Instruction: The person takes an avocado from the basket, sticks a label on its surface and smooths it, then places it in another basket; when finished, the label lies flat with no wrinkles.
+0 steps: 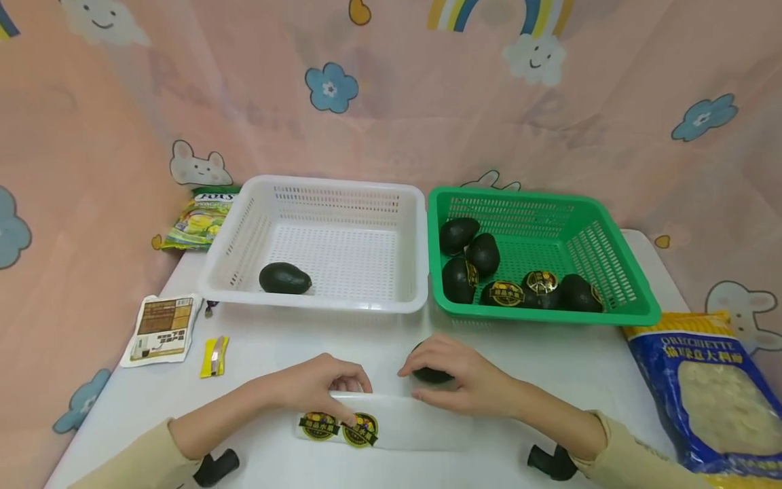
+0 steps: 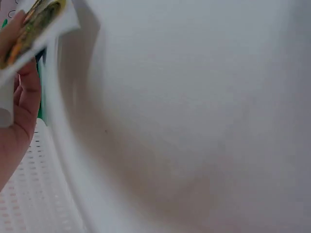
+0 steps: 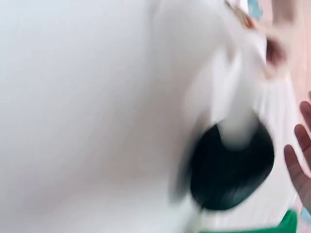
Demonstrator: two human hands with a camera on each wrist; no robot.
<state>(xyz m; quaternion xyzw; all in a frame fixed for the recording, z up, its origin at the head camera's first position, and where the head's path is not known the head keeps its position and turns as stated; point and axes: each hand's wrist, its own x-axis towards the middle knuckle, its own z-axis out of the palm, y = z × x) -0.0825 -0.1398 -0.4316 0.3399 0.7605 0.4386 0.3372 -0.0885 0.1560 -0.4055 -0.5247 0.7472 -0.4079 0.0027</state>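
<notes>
My left hand [image 1: 332,388] pinches the edge of a white strip of stickers [image 1: 421,424], thumb in front and fingers behind. Two round black-and-gold stickers [image 1: 359,430] show near its left end. In the left wrist view the strip [image 2: 68,22] stands out past the fingers [image 2: 29,87]. Just right of it, my right hand [image 1: 458,377] arches over a dark avocado [image 1: 432,374] on the table, fingers and thumb spread around it. The right wrist view, blurred, shows a gap between the avocado [image 3: 231,170] and the fingertips [image 3: 290,153].
A white basket [image 1: 339,305] behind holds one avocado [image 1: 284,278]. Beside it, a green basket [image 1: 544,316] holds several avocados, some with stickers. A pasta bag [image 1: 721,401] lies at right; a green-yellow bag [image 1: 204,217], a white packet [image 1: 161,329] and a small yellow packet [image 1: 214,356] lie left.
</notes>
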